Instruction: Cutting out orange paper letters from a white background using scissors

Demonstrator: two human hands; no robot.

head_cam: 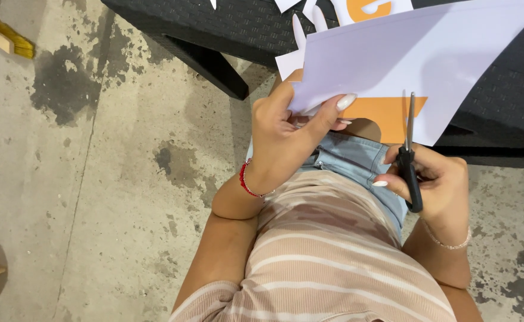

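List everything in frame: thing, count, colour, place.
paper sheet: 1, white with orange area, held over lap
scissors: 1, black handles, blades into sheet's lower edge
table: 1, black woven, top of frame
paper cutouts: several, white and orange, on table
floor: grey stained concrete
bracelets: red on left wrist, pale on right wrist
left hand: pinches sheet's left edge
right hand: grips scissors
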